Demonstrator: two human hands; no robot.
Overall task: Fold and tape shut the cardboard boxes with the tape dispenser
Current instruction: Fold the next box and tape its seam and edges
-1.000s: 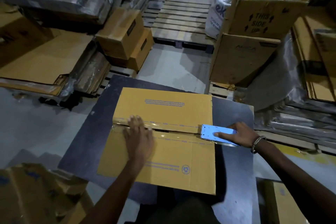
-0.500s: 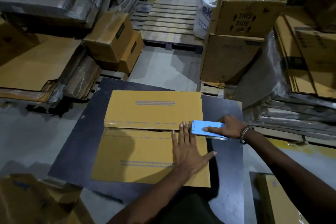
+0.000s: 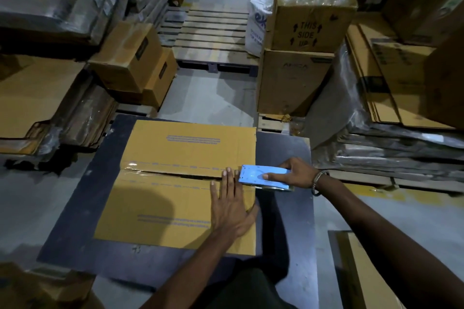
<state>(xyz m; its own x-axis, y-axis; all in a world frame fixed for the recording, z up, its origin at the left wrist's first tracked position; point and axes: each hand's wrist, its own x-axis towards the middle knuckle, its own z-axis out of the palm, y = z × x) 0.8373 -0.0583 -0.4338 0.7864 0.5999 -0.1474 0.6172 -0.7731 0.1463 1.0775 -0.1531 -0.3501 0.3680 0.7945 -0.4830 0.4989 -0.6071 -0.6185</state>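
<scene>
A yellow-brown cardboard box lies on a dark table, its two top flaps meeting in a seam across the middle. Clear tape runs along that seam from the left edge toward the right. My left hand presses flat on the near flap at the box's right end, fingertips at the seam. My right hand grips a light blue tape dispenser at the box's right edge, right beside my left fingertips.
Stacked cardboard boxes and flat sheets lie left. A wooden pallet is ahead, tall boxes and wrapped stacks to the right. Another box sits at the lower right.
My left hand slid from the seam's left part to the box's right end. The dispenser stayed at the right edge in my right hand. The camera shifted slightly.
</scene>
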